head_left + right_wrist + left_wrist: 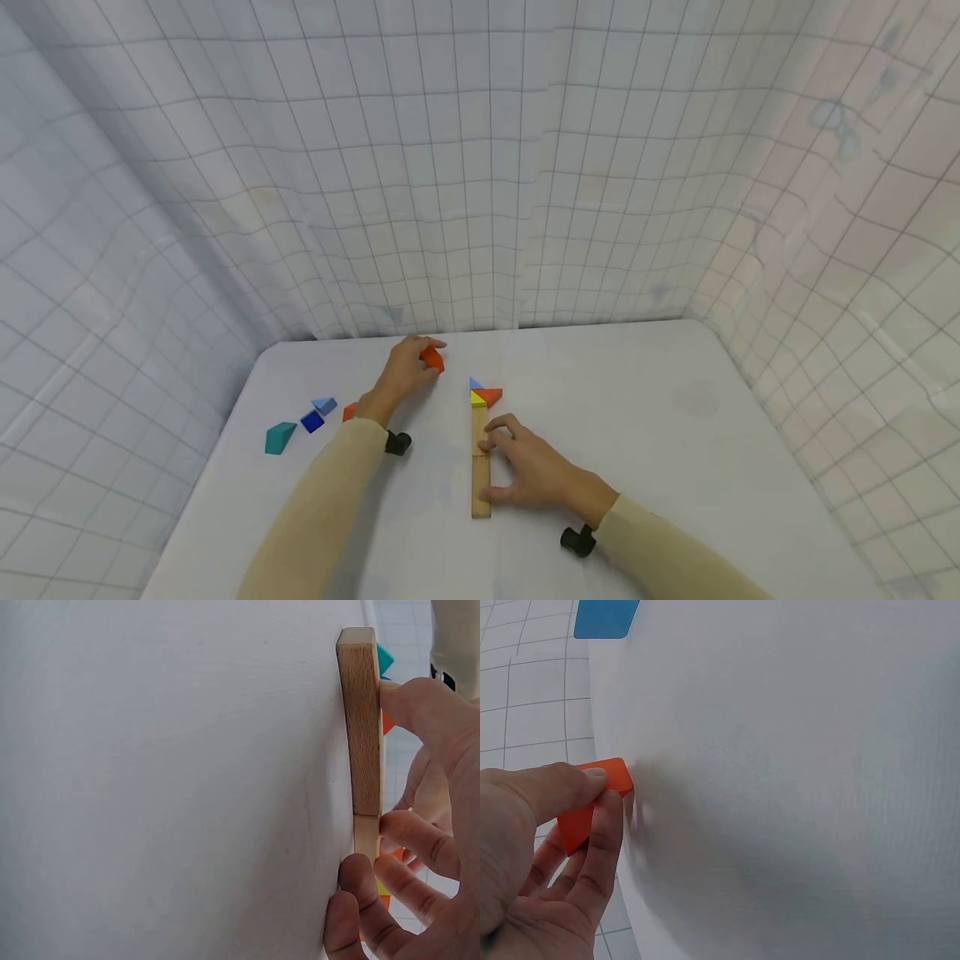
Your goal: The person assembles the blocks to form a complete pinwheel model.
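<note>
Near the back of the white table, my left hand [405, 368] pinches an orange block [617, 774] between thumb and fingertips. In the middle, two wooden strips [480, 483] lie end to end in a line pointing away from me. My right hand [540, 471] rests along their right side with fingers spread and bent, thumb on the nearer strip and fingertips touching the farther one. At the far end of the strips sit a yellow block [477, 399], a red-orange pointed block [492, 396] and a light blue triangular block [476, 384].
At the left of the table [637, 400] lie a teal block [281, 437], a dark blue block [312, 421] and a light blue block [325, 406]. Another orange block [349, 411] is partly hidden by my left wrist. A white gridded curtain [450, 167] surrounds the table.
</note>
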Demonstrator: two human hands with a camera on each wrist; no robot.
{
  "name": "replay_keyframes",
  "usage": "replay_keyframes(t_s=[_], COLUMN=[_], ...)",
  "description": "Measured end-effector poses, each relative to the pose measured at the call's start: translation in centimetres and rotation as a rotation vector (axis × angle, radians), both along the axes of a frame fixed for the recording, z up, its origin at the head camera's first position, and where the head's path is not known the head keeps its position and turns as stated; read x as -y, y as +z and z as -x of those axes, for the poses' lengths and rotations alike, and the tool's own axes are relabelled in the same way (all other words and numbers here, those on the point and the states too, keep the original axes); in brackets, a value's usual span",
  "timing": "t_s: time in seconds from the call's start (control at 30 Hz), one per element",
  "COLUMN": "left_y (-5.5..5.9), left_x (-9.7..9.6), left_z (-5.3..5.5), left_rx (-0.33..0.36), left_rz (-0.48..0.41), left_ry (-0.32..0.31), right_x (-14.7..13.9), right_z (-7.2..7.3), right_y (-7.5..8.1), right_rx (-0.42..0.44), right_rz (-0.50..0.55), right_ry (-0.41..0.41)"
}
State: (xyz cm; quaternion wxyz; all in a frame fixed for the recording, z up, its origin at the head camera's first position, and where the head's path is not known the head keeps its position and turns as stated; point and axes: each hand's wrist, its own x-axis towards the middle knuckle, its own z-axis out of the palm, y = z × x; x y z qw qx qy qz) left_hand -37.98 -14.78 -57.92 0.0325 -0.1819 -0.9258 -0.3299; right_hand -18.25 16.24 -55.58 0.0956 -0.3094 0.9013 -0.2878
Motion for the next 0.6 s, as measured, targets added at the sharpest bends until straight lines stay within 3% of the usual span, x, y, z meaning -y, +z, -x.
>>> replay_keyframes(t_s=[0.03, 0.07, 0.13, 0.27, 0.6], left_y=[-1.0, -0.1, 0.2, 4.9, 5.3], left_x=[0.4, -0.2, -0.5, -2.2, -2.5], left_z=[0.7, -0.1, -0.5, -4.2, -4.5], left_rx=[-0.012, 0.018, 0.033, 0.096, 0.004], left_rz=[0.003, 0.022, 0.017, 0.010, -0.071], left_ry=[-0.007, 0.023, 0.044, 0.076, 0.069], right_x=[0.0, -0.1, -0.1, -0.1, -0.2], right_z=[0.0, 0.0, 0.0, 0.0, -0.2], right_y=[-0.1, -0.1, -0.2, -0.2, 0.1], right_rx=[-0.003, -0.004, -0.008, -0.008, -0.002], right_rz=[0.000, 0.003, 0.001, 0.005, 0.004], right_ry=[0.000, 0.001, 0.002, 0.001, -0.001])
